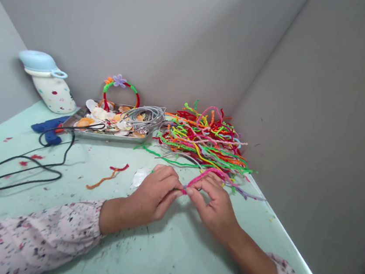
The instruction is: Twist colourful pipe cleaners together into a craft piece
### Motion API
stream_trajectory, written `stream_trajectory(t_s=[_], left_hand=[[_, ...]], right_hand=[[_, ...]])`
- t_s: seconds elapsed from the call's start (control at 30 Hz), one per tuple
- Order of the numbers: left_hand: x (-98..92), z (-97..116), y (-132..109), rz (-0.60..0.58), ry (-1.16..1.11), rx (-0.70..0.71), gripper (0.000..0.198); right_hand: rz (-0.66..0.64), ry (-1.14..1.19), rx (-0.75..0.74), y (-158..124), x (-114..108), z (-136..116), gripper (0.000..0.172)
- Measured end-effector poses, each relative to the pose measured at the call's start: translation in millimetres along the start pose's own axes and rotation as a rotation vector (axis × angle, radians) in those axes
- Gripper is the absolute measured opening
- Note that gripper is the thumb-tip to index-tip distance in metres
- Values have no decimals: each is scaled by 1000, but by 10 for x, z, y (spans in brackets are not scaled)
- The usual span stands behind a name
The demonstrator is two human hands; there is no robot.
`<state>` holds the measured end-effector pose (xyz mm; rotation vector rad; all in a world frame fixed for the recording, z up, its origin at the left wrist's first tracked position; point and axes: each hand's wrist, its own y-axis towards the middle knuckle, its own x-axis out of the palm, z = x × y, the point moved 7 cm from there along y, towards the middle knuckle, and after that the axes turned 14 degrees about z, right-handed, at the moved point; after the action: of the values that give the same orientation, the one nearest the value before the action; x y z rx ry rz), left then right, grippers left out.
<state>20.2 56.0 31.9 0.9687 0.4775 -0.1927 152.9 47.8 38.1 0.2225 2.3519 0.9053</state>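
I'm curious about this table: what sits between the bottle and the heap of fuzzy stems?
In the head view: a metal tray of shells, coiled grey wire over one end, and an upright flowered hoop.

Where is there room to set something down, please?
Free: pale green tabletop between the two floral sleeves, specked; also between right forearm and right edge. Crowded: along the grey wall, silver metal tray, multicoloured fuzzy-stem heap.

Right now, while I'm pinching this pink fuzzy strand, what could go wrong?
Your left sleeve might snag the looped black cord and drag the blue tool it seems to join. The pink strand could also tangle with the colorful pile just beyond your right hand.
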Motion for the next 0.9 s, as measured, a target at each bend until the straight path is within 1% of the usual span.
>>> stream_trajectory(t_s=[0.07,0.13,0.23,0.33,0.53,0.7,0.9], left_hand=[[-11,-44,-7,12,-20,-68,12],[-21,-67,-13,26,-41,-107,12],[-26,-77,-17,38,-64,-128,11],[-20,-78,-21,38,-75,-130,11],[-21,-66,-18,33,-66,-118,11],[-40,-46,-8,50,-66,-105,10],[-50,-21,6,57,-70,-92,11]], right_hand=[[69,-28,-69,-14,-35,-18,6],[110,-35,-155,-31,-59,-53,7],[104,-51,-265,-53,-55,-104,11],[93,-89,-319,-61,-43,-125,11],[119,-145,-324,-57,-54,-138,10],[152,-134,-335,-51,-81,-170,11],[159,-115,-308,-43,-89,-164,9]])
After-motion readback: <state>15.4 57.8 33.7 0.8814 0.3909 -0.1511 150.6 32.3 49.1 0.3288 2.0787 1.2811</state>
